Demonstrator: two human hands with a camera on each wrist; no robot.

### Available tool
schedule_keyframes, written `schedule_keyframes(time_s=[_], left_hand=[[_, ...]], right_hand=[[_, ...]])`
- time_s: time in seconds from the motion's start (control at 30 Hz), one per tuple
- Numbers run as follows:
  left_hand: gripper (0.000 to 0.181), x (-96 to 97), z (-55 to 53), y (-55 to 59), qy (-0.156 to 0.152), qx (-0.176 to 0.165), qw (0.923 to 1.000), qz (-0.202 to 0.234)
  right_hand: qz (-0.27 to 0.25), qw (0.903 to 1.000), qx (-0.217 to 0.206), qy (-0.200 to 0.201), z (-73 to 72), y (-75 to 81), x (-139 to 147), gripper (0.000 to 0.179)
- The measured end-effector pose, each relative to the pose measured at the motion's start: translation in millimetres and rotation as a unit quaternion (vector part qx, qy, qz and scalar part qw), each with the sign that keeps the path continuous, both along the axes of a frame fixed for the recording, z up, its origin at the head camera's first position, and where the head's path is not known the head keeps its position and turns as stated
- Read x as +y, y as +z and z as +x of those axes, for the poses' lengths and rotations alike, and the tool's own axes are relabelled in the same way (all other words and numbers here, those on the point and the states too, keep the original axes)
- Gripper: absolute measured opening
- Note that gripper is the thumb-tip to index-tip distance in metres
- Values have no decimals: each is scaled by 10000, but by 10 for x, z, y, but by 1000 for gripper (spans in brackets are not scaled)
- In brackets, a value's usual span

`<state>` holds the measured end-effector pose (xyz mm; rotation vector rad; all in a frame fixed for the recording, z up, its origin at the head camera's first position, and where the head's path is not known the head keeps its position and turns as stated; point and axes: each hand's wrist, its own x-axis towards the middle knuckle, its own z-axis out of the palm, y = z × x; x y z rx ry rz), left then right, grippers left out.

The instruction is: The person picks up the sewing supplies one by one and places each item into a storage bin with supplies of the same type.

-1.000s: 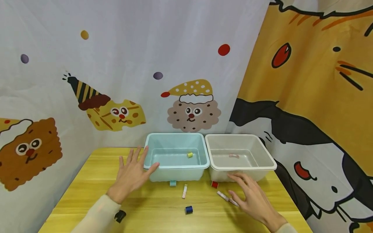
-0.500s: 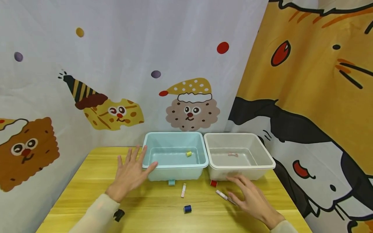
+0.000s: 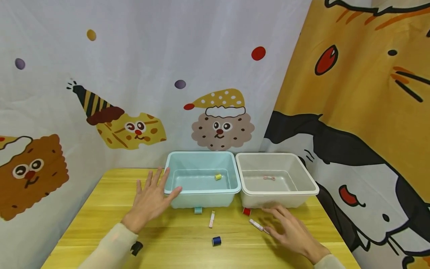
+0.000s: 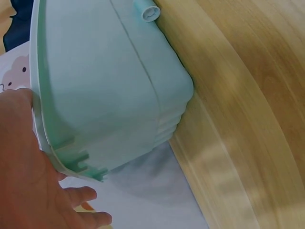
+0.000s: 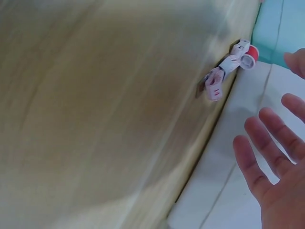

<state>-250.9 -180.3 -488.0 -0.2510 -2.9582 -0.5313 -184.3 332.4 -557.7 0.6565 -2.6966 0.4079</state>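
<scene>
Holding left hand (image 3: 150, 200) spread at the near-left corner of a pale-blue rectangular plastic bin (image 3: 205, 200); holding right hand (image 3: 293, 232) loosely spread before an off-white rectangular plastic bin (image 3: 273, 202), near pinkish-white printed strips (image 3: 256, 224) and a red cylindrical spool (image 3: 246, 212).

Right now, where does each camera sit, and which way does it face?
Head: on the head, facing forward and down at the blue bin and white bin; left grip, right grip and sleeves show.
Left wrist: on that wrist, facing the blue bin's outside; left grip shows.
Right wrist: on that wrist, facing the table and white bin; right grip shows.
Shared: head and right wrist both show the red spool.
</scene>
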Motion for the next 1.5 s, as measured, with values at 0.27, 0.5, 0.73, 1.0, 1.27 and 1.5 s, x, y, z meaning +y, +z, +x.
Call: schedule_keyframes(time_s=[0.27,0.5,0.73,1.0,1.27,1.5], left_hand=[[100,4,7,-8,-76,63,10000,2],[101,2,-2,-8,-150,92,9998,10],[99,-1,-17,-7,-192,98,9998,-30],[102,-15,-26,-6,-209,165,9996,-70],[101,-7,-13,20,-245,136,9995,-120],[103,-13,-19,13,-263,143,9994,-148]], right_hand=[[-17,9982,-584,-107,10,-37,45,58],[-41,9973,-727,-50,22,-100,89,48],[-110,9964,-803,237,19,-136,135,46],[-203,9935,-1062,365,25,-141,132,44],[-283,9910,-1267,322,43,-144,136,42],[-295,9902,-1318,367,26,-165,156,33]])
